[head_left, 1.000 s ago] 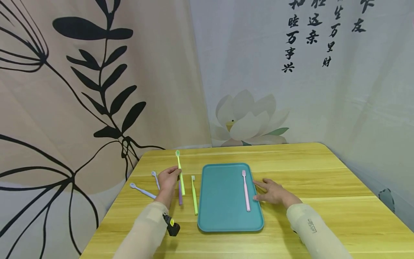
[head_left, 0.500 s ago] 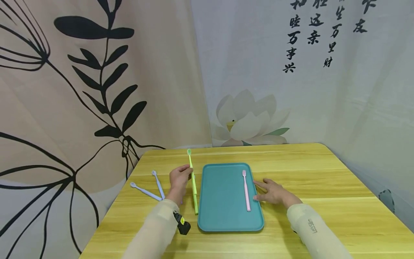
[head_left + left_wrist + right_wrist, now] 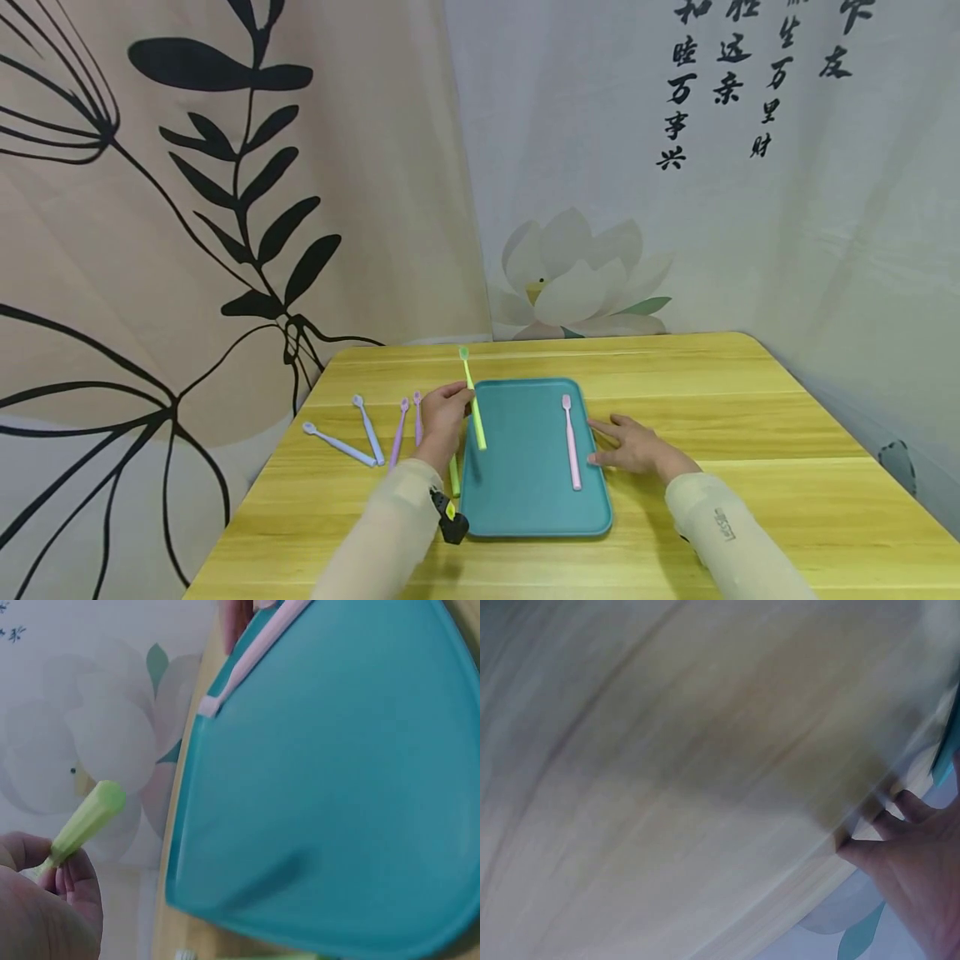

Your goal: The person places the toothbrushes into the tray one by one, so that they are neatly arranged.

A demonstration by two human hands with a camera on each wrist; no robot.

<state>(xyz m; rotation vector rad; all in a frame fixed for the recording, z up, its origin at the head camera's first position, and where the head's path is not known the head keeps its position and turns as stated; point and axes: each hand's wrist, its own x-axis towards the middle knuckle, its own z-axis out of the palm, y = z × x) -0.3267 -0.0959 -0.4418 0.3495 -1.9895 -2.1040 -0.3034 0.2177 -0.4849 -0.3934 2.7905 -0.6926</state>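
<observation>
My left hand [image 3: 444,421] pinches a yellow-green toothbrush [image 3: 477,421] between thumb and fingers, above the left edge of a teal tray [image 3: 517,500]. In the left wrist view the toothbrush's handle end [image 3: 94,814] points out of the grip, and its shadow falls on the tray. A pink toothbrush [image 3: 572,442] lies in the tray along the right side. My right hand [image 3: 637,443] rests at the tray's right edge with fingers spread. Partly hidden behind the left hand, a green toothbrush [image 3: 454,479] lies on the table left of the tray.
Two blue toothbrushes, one [image 3: 337,443] flatter and one [image 3: 369,429] steeper, lie on the left of the wooden table [image 3: 712,375]. Two purple toothbrushes, one [image 3: 399,433] beside the other [image 3: 417,417], lie nearer the left hand. A printed curtain [image 3: 375,167] hangs behind the table.
My left hand has carried the yellow-green toothbrush rightward, from over the loose toothbrushes to over the tray's left edge. The purple toothbrushes have come into sight. My right hand has stayed in place.
</observation>
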